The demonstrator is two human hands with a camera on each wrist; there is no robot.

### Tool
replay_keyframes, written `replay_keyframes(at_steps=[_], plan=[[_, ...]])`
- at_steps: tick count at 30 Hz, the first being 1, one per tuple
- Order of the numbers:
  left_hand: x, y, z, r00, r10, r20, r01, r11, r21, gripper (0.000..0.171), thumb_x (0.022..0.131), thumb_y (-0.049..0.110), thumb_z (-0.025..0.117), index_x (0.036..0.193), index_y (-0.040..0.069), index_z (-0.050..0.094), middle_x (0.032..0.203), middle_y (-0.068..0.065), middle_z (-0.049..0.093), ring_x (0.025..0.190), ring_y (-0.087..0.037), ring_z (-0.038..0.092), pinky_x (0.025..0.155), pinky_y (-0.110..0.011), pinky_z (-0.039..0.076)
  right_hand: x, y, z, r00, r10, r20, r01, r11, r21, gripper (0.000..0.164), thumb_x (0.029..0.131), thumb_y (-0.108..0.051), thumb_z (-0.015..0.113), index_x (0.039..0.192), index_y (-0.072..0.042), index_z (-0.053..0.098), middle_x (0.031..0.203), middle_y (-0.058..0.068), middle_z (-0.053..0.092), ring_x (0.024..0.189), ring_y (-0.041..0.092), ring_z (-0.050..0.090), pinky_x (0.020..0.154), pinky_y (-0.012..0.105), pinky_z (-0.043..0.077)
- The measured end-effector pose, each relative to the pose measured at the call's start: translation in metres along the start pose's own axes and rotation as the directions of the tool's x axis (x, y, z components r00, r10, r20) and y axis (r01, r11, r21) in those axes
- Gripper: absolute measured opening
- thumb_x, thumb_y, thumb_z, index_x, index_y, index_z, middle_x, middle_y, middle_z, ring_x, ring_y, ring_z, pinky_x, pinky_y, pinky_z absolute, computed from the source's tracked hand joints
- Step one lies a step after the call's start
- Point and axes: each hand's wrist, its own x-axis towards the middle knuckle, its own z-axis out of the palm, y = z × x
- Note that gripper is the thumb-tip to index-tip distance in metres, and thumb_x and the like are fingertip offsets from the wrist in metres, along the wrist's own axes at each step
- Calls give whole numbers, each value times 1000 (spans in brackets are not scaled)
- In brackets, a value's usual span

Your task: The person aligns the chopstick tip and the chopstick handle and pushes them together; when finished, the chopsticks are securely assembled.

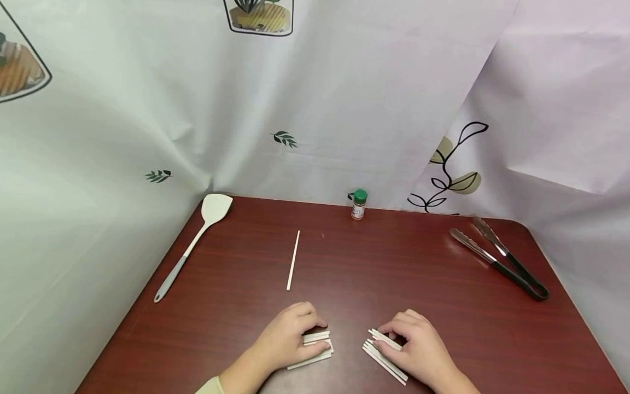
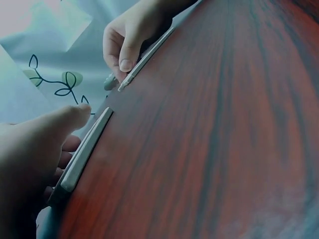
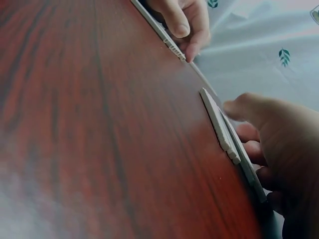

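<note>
Several thin white sticks [image 1: 315, 361] lie flat on the tabletop under my left hand [image 1: 292, 335]. Its thumb reaches across the top of them, and its other fingers bend loosely along their far side. A second batch of white sticks [image 1: 385, 365] slants beneath my right hand [image 1: 418, 346], whose thumb and index fingertips are at the sticks' inner ends. Both wrist views show relaxed fingers behind the sticks, with the left thumb [image 2: 75, 115] and right thumb [image 3: 244, 105] just above the wood. One single white stick [image 1: 293, 260] lies apart, farther back.
A white spatula with a grey handle [image 1: 169, 282] lies along the left edge of the dark red table [image 1: 394, 262]. At the back stands a small green-capped spice jar [image 1: 359, 206]. Metal tongs with black handles [image 1: 517, 273] lie spread at the right. Patterned cloth [image 1: 344, 98] hangs behind.
</note>
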Motion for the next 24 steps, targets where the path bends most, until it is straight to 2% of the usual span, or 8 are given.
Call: replay_keyframes(at_steps=[3,8,13,20,24], plan=[[0,0,0,1000,-3,19,3,1000,-5,30,83,40,90,100,18,79,94,12,65,89,-2,61,81,-22,52,-1,2,1,999,-25,25,24,999,32,29,71,-25,96,91,-34,78,80,-28,56,75,-5,46,74,15,35],[0,-1,-1,1000,9,29,-9,1000,-2,25,82,38,91,94,19,78,90,14,65,86,-1,60,79,-18,49,-1,4,2,998,-47,43,45,997,56,30,73,-23,95,94,-35,78,82,-27,57,77,-6,46,78,18,34],[0,-1,0,1000,21,12,-20,999,-30,23,79,33,93,90,19,79,86,13,66,81,0,58,76,-17,48,-1,3,1,997,-52,52,49,997,66,32,71,-22,95,94,-36,78,83,-29,58,77,-6,46,77,19,33],[1,-3,1,997,67,-23,-69,995,-78,21,75,28,95,89,21,80,83,14,64,78,3,55,74,-13,46,-3,6,0,995,-54,88,47,995,83,34,69,-25,97,96,-38,82,89,-31,61,82,-8,47,76,20,34],[2,-3,0,999,42,-2,-42,993,-109,21,75,25,95,88,21,80,82,15,64,78,4,54,74,-11,45,-4,10,1,994,-82,70,74,991,109,36,68,-24,98,97,-36,83,89,-28,62,83,-6,48,74,21,33]])
